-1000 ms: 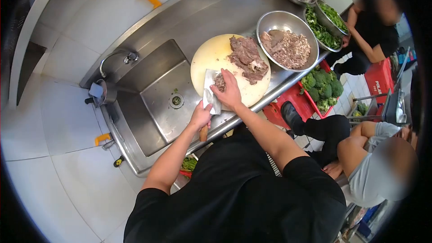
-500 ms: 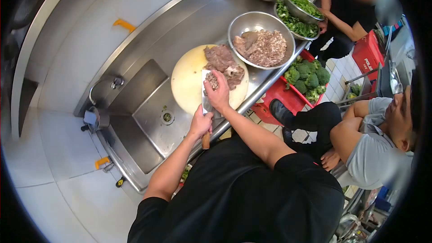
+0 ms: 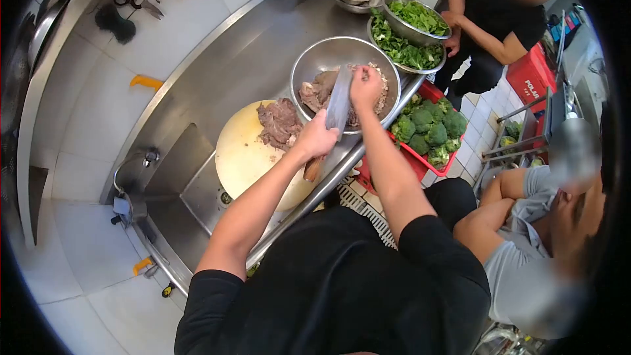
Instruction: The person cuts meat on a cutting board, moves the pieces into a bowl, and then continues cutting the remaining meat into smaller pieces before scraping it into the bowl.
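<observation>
My left hand [image 3: 318,137] grips the wooden handle of a cleaver [image 3: 338,102]. The wide blade is tilted up over a large steel bowl [image 3: 305,59]. Beside the blade, also above the bowl, is my right hand [image 3: 366,90] with its fingers curled in; whatever they hold is hidden. Inside the bowl lie larger meat pieces [image 3: 316,92] and chopped meat [image 3: 382,100], partly covered by my hand and the blade. A slab of brownish meat [image 3: 279,122] rests on the round cutting board [image 3: 235,151], left of the bowl, with small scraps nearby.
A steel sink [image 3: 172,187] adjoins the board. Bowls of leafy greens [image 3: 411,49] stand at the counter's far end, near a person in black [image 3: 499,16]. Broccoli [image 3: 430,128] fills a red basket below. Another person in grey [image 3: 506,243] sits at my right.
Both hands have moved from the cutting board to above the bowl, bringing the cleaver along. The chopped meat on the blade is no longer visible there. The camera view has shifted.
</observation>
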